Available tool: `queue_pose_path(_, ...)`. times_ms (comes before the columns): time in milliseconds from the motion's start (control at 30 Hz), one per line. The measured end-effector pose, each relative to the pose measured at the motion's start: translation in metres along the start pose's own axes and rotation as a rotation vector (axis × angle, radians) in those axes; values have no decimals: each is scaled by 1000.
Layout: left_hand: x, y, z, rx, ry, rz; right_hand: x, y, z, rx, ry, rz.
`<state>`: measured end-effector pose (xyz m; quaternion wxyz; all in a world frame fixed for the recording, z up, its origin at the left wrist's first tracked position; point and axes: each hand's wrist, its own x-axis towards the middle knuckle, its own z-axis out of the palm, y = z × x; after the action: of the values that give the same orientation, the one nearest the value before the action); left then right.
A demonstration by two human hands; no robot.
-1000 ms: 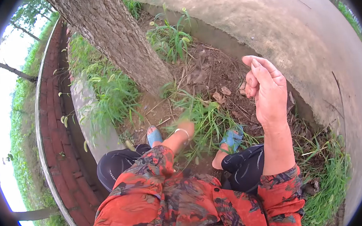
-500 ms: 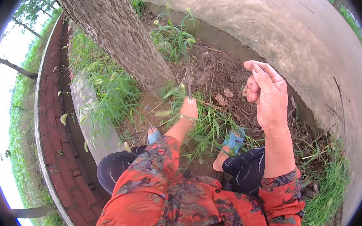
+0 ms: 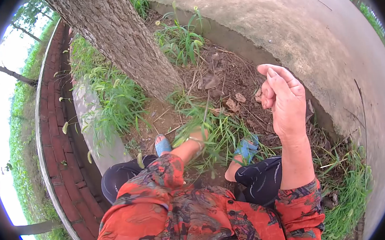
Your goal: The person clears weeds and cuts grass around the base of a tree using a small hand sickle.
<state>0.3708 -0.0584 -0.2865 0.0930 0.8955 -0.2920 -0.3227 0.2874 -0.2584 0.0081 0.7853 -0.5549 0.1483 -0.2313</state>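
Observation:
My left hand (image 3: 198, 136), smeared by motion, is low among the long green grass (image 3: 222, 135) between my feet. Its fingers seem wrapped round a thin, greyish stick-like thing (image 3: 207, 106) that points up and away; blur and blades of grass hide its exact kind. Raised on the right, my right hand (image 3: 284, 98) has its fingers curled in and the thumb against the index finger. Nothing shows in it, and it is apart from the grass and the ground.
A thick tree trunk (image 3: 122, 44) leans at the upper left. Pale concrete (image 3: 311, 31) with a raised edge curves along the right. Blue sandals (image 3: 248, 149) are on my feet. A red brick strip (image 3: 53, 143) runs down the left; dry leaves (image 3: 232, 104) lie ahead.
My left hand has dropped lower, toward me and into the grass, with the thin thing moving down too. My right hand has stayed nearly still.

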Motion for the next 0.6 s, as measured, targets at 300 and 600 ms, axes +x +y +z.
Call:
queue_pose_path(300,18,-1,-35,-546,498,180,-5,1,10,44,-34,-6)
queue_pose_path(600,64,-30,20,-52,254,67,-6,5,6,-20,-13,1)
